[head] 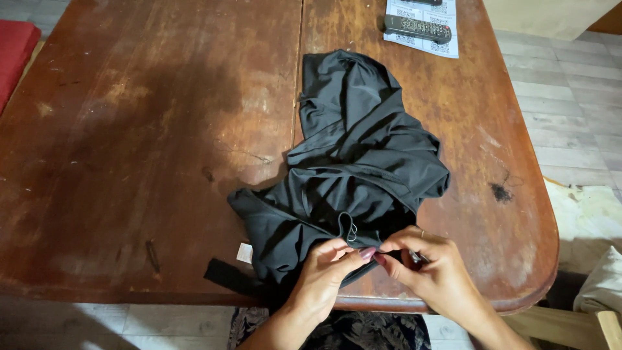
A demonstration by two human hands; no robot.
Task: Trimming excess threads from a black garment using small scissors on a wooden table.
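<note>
A crumpled black garment lies on a worn brown wooden table, reaching from mid-table to the near edge. A small white label shows at its lower left, and a thin loop sits near the front. My left hand pinches the fabric at the near edge, fingers closed on it. My right hand, a ring on one finger, pinches the same spot just to the right. The two sets of fingertips touch over the garment.
A black remote control rests on a white printed sheet at the table's far edge. A red cushion is at far left. Pale floorboards run along the right, with a wooden chair part at lower right.
</note>
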